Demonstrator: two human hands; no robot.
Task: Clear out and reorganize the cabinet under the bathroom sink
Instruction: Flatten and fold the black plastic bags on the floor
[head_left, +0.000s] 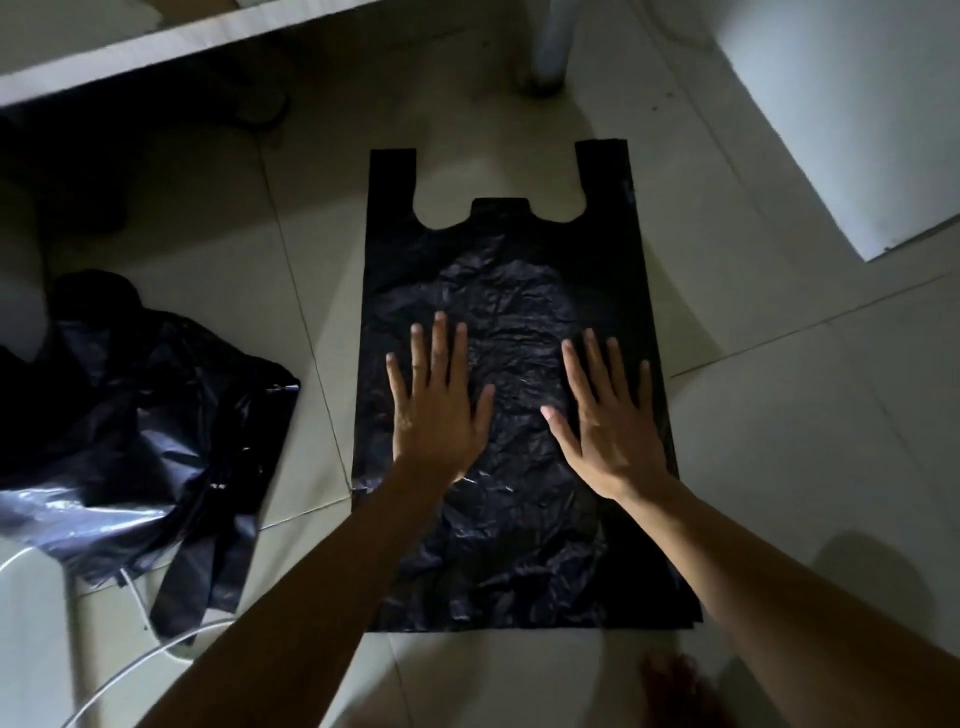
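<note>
Now both hands are pressing flat on a black plastic bag (511, 291) lying spread on the tiled floor (779, 441), handles pointing to the far side. Left hand (441, 410) is resting w/ fingers straight and spread on the bag's left half; right hand (610, 426) is doing likewise on the right half, neither gripping anything. A pile of crumpled black bags (130, 426) is lying well to the left, a white cord (140, 654) running beside it near the bottom-left.
</note>
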